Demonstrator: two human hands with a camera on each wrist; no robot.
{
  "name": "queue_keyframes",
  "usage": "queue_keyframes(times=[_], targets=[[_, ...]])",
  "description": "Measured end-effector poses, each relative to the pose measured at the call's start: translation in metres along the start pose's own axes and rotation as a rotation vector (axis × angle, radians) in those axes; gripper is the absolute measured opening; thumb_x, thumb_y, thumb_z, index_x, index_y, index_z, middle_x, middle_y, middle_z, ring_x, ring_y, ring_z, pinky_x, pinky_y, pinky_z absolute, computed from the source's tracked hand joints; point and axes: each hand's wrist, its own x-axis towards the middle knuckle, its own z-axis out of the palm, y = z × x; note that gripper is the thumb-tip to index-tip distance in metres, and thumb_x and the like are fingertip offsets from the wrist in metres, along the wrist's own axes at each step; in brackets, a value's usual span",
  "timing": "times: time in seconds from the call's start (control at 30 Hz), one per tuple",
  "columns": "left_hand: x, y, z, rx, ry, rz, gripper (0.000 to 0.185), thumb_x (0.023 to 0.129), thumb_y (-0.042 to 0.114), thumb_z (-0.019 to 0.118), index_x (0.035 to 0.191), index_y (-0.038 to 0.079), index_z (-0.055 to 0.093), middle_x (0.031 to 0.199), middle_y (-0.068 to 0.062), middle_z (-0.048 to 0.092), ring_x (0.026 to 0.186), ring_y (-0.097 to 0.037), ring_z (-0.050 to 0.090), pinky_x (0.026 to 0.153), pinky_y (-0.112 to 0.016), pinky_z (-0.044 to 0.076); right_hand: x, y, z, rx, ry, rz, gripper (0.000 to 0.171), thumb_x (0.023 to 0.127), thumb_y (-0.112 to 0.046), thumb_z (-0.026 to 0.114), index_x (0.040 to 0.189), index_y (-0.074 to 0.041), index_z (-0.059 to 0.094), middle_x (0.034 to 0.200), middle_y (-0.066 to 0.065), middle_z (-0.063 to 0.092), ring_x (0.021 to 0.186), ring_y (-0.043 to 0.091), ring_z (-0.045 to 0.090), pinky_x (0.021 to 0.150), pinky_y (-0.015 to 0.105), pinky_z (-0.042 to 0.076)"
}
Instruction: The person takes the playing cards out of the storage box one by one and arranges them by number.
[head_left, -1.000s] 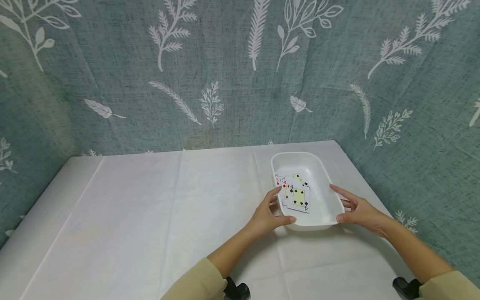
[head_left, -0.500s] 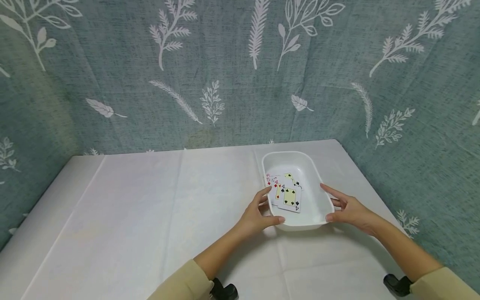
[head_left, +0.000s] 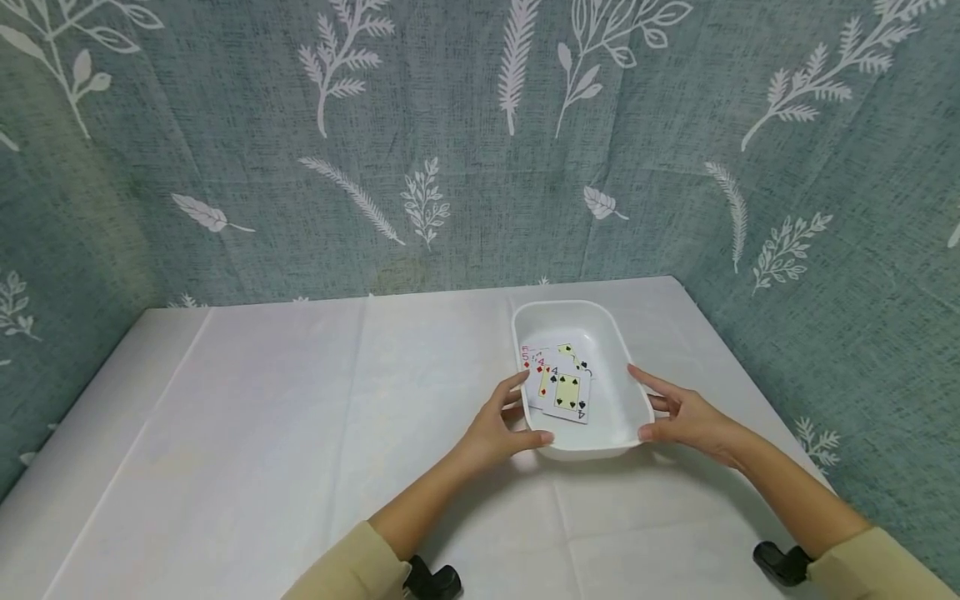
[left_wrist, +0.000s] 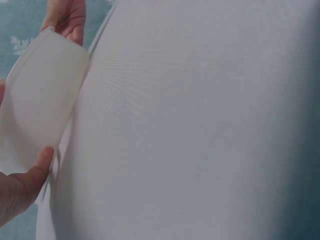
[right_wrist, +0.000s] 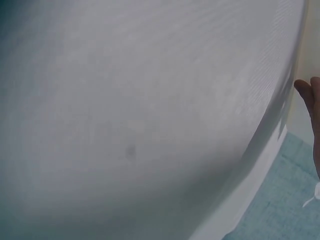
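A white plastic tray (head_left: 611,392) with rounded corners is at the right of the table in the head view. Inside, at its left side, playing cards (head_left: 567,394) overlap in a loose fan, a four of spades on top. My left hand (head_left: 491,429) grips the left side, its thumb at the near left corner. On the right side, my right hand (head_left: 686,418) holds the rim between thumb and fingers. The left wrist view shows the tray's outer wall (left_wrist: 45,90) with both hands at it. Whether the tray touches the table, I cannot tell.
A white cloth covers the table (head_left: 247,442), which stretches far to the left. Behind it and at the sides hangs a grey-green curtain (head_left: 465,192) with a white leaf print. Black wrist devices (head_left: 435,579) sit at both beige sleeves (head_left: 348,567).
Both hands have carried or slid the tray a short way left across the table. The cards have travelled with it, and the hold on both sides looks the same.
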Motion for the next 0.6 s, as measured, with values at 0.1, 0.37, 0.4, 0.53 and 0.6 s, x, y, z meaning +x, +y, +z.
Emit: queue_keyframes(times=[0.1,0.37,0.4,0.53,0.6], targets=[[-0.003,0.000,-0.003,-0.006,0.007,0.001,0.090,0.074,0.018,0.082,0.148,0.022,0.029,0.139,-0.015,0.045,0.129,-0.033,0.045,0.104,-0.046,0.038,0.002,-0.001,0.002,0.008,-0.010,0.001,0.096,0.080,-0.010,0.075,0.153,-0.013,0.013,0.145,0.030,0.032,0.104,0.025,0.063,0.081,0.031,0.053],[-0.009,0.001,-0.012,-0.010,0.015,-0.005,0.091,0.074,0.016,0.081,0.148,0.021,0.028,0.138,-0.016,0.045,0.128,-0.033,0.045,0.104,-0.046,0.039,0.009,-0.003,0.009,0.057,-0.011,0.017,0.094,0.079,-0.007,0.074,0.153,-0.014,0.015,0.146,0.027,0.033,0.105,0.024,0.063,0.082,0.033,0.054],[-0.010,0.001,-0.013,-0.009,0.015,-0.006,0.092,0.074,0.016,0.082,0.148,0.021,0.028,0.138,-0.016,0.045,0.128,-0.033,0.045,0.104,-0.045,0.039,0.010,-0.003,0.010,0.062,-0.013,0.016,0.094,0.079,-0.006,0.074,0.153,-0.014,0.015,0.146,0.028,0.033,0.106,0.025,0.063,0.082,0.034,0.054],[-0.012,0.000,-0.017,-0.009,0.019,-0.002,0.092,0.074,0.014,0.082,0.148,0.021,0.028,0.137,-0.016,0.045,0.127,-0.034,0.046,0.104,-0.045,0.039,0.011,-0.005,0.015,0.072,-0.015,0.013,0.095,0.079,-0.006,0.074,0.153,-0.014,0.015,0.146,0.027,0.033,0.106,0.025,0.063,0.082,0.034,0.054],[-0.014,-0.001,-0.020,-0.013,0.022,-0.005,0.092,0.074,0.014,0.081,0.148,0.021,0.028,0.137,-0.016,0.045,0.127,-0.034,0.046,0.104,-0.045,0.039,0.012,-0.007,0.017,0.072,-0.023,0.003,0.095,0.079,-0.007,0.074,0.152,-0.013,0.015,0.146,0.028,0.032,0.105,0.024,0.063,0.082,0.033,0.054]])
